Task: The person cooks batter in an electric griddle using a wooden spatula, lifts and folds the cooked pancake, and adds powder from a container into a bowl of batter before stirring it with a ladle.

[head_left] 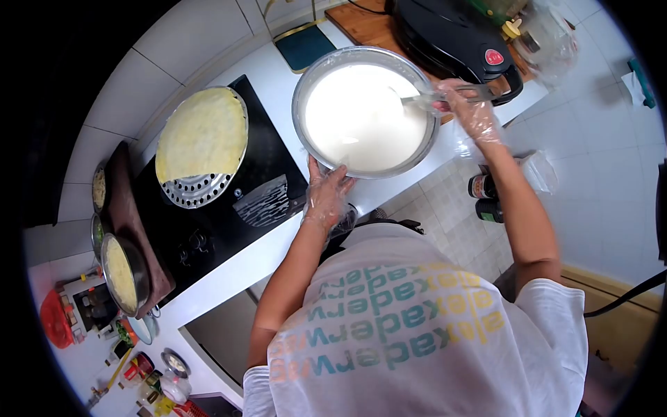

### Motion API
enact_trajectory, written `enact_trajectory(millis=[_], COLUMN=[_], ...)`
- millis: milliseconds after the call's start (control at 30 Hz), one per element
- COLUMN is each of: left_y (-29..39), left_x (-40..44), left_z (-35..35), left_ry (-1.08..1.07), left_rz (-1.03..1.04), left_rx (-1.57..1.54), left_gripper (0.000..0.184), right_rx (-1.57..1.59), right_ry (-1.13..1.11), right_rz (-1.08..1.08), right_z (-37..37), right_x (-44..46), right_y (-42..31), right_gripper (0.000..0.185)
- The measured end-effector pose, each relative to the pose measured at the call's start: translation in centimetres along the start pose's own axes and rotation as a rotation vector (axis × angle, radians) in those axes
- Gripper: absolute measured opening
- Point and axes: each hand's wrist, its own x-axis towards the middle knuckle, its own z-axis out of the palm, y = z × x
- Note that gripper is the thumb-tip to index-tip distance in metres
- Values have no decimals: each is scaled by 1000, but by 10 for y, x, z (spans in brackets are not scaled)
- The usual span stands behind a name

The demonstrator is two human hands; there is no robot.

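Observation:
A large metal bowl (300, 128) of white liquid stands on the white counter. My right hand (469, 115), in a clear plastic glove, is closed on the handle of a metal utensil (417, 99) at the bowl's right rim; the utensil's far end dips into the white liquid (361, 118). My left hand (325, 193), also gloved, rests against the bowl's lower left rim with its fingers apart. To the left, a flat yellowish pancake (205, 135) covers most of a perforated metal tray (198, 191).
The tray sits on a black cooktop (264, 153). Behind the bowl are a black electric appliance (445, 42) and a wooden board (354, 28). A bowl of yellowish food (121, 274) stands on the far left, near jars. Dark containers (486, 198) are on the floor.

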Motion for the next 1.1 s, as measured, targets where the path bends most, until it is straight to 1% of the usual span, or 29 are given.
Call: enact_trajectory(millis=[133, 267, 367, 500, 600, 667, 767, 833, 933, 1033, 1100], left_y=[-1, -2, -3, -3, -5, -4, 0, 0, -1, -1, 0], left_x=[1, -1, 2, 3, 4, 4, 0, 0, 2, 2, 2], left_z=[-1, 1, -3, -5, -6, -6, -3, -4, -5, -5, -4], left_ry=[-3, 22, -19, -9, -37, -41, -30, -36, -47, -28, -18], left_rz=[14, 3, 9, 21, 37, 35, 12, 9, 17, 18, 15], left_rx=[3, -16, -11, -2, -10, -8, -5, -7, -3, 15, 23], left_gripper=[72, 73, 72, 71, 70, 70, 70, 70, 71, 71, 71], right_rx=[33, 26, -51, -55, 35, 74, -24, -43, -41, -46, 6], right_ry=[-87, -189, -87, -6, -96, -142, -160, -107, -54, -72, -128], right_rz=[39, 172, 122, 62, 61, 88, 179, 128, 45, 61, 93], right_z=[28, 6, -11, 11, 27, 23, -4, -15, -12, 13, 21], right_x=[-10, -20, -10, 0, -9, -18, -20, -12, 2, 3, -9], right_y=[12, 2, -5, 0, 10, 8, -8, -6, 2, 8, 5], right_gripper=[16, 17, 18, 16, 15, 16, 17, 17, 16, 15, 16])
